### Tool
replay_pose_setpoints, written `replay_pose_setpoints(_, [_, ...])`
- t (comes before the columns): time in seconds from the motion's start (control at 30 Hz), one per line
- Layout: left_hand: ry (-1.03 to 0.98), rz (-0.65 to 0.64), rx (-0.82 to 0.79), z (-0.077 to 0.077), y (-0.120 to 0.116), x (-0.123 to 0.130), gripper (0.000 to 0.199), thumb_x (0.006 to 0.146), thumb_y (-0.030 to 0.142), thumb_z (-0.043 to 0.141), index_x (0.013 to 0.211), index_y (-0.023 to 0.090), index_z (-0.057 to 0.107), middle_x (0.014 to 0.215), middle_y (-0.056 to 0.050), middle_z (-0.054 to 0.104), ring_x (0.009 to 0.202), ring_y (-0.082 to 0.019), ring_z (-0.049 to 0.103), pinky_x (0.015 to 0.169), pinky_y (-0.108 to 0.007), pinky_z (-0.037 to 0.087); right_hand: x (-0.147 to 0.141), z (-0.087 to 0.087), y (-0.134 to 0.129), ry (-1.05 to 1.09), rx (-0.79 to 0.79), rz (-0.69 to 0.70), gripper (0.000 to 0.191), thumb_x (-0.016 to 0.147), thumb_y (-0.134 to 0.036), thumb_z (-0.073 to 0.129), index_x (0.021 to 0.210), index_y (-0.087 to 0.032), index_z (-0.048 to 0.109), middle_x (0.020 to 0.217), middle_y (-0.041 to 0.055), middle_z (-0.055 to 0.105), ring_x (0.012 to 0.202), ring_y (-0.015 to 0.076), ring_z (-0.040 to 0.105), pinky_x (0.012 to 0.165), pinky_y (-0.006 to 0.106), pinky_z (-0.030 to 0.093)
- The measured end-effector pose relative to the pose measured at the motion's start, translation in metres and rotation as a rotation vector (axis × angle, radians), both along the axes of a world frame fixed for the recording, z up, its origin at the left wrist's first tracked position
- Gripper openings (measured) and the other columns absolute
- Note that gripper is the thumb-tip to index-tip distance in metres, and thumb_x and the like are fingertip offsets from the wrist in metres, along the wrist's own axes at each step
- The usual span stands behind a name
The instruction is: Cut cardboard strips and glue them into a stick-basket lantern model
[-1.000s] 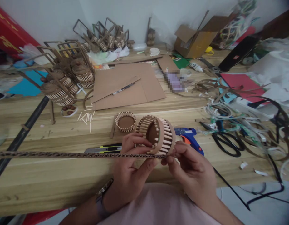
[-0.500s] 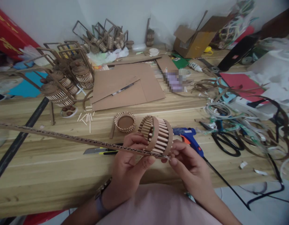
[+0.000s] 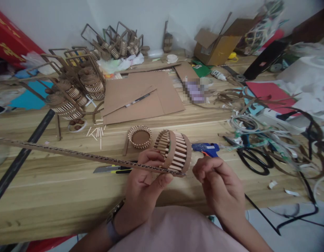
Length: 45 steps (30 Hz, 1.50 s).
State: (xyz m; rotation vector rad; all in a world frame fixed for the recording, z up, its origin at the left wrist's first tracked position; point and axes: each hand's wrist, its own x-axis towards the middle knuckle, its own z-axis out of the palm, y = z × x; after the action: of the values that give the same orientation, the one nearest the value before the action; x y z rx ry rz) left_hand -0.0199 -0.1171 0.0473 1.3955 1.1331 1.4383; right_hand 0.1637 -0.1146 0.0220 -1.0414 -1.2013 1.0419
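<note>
My left hand [image 3: 147,185] grips a round basket [image 3: 177,152] made of pale sticks and cardboard bands, together with a long cardboard strip [image 3: 99,158] that runs off to the left. The strip's right end lies along the basket's lower edge. Just right of the basket, my right hand [image 3: 218,182] is closed, thumb and fingers pressed together; anything between them is too small to make out. Behind that hand lies a blue glue gun [image 3: 210,149]. A shallow stick-edged ring with a cardboard base [image 3: 140,137] rests on the table beyond my left hand.
A cutter knife [image 3: 105,169] lies left of my left hand. Black-handled scissors [image 3: 253,161] and tangled strips are at the right. Flat cardboard [image 3: 143,94] lies behind, finished baskets [image 3: 66,105] and loose sticks [image 3: 99,132] at the left.
My right hand has come away from the basket and strip, moving a little right with its fingers drawn together. The left hand keeps its grip; the basket has shifted slightly left.
</note>
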Motion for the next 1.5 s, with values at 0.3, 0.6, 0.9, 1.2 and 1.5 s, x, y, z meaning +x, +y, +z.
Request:
replay_pose_setpoints(0.3, [-0.029, -0.019, -0.029, -0.001, 0.002, 0.0, 0.018, 0.086, 0.04, 0.073, 0.089, 0.023, 0.078, 0.101, -0.007, 0.065, 0.105, -0.022, 0.06, 0.094, -0.034, 0.052, 0.014, 0.016, 0.015, 0.162, 0.017, -0.148, 0.019, 0.092, -0.014, 0.051, 0.078, -0.025, 0.057, 0.053, -0.0074, 0.033, 0.047, 0.0098, 0.029, 0.045, 0.025, 0.025])
replay_pose_setpoints(0.6, [0.031, -0.005, -0.058, -0.006, 0.001, 0.003, 0.016, 0.086, 0.037, 0.072, 0.09, 0.022, 0.074, 0.102, -0.006, 0.066, 0.105, -0.023, 0.061, 0.094, -0.036, 0.049, 0.01, 0.015, 0.006, -0.16, -0.027, -0.113, 0.012, 0.093, -0.036, 0.063, 0.09, -0.025, 0.06, 0.052, -0.0062, 0.053, 0.045, 0.0109, 0.049, 0.044, 0.024, 0.038])
replay_pose_setpoints(0.9, [0.341, -0.154, -0.057, 0.007, 0.013, -0.004, 0.008, 0.088, 0.029, 0.067, 0.088, 0.024, 0.073, 0.101, -0.003, 0.071, 0.102, -0.024, 0.061, 0.093, -0.038, 0.046, 0.02, 0.019, 0.012, -0.662, 0.258, -0.112, 0.017, 0.086, -0.034, 0.07, 0.103, -0.031, 0.069, 0.111, 0.0078, 0.065, 0.106, 0.0262, 0.06, 0.089, 0.045, 0.049])
replay_pose_setpoints(1.2, [0.827, -0.354, 0.124, 0.021, 0.028, 0.004, 0.01, 0.083, 0.022, 0.066, 0.073, 0.02, 0.063, 0.078, -0.004, 0.064, 0.09, -0.024, 0.056, 0.086, -0.04, 0.046, 0.01, 0.028, 0.022, -0.759, 0.332, 0.172, 0.012, 0.088, -0.032, 0.067, 0.1, -0.029, 0.07, 0.101, 0.0053, 0.073, 0.099, 0.0261, 0.063, 0.088, 0.046, 0.048])
replay_pose_setpoints(1.5, [0.848, -0.3, 0.274, 0.036, 0.021, -0.007, 0.041, 0.083, 0.037, 0.074, 0.115, 0.017, 0.058, 0.122, -0.014, 0.061, 0.119, -0.032, 0.052, 0.104, -0.049, 0.044, 0.015, 0.02, 0.018, -0.39, 0.034, 0.265, 0.014, 0.09, -0.037, 0.064, 0.085, -0.026, 0.068, 0.086, 0.0035, 0.069, 0.082, 0.0197, 0.064, 0.075, 0.034, 0.053])
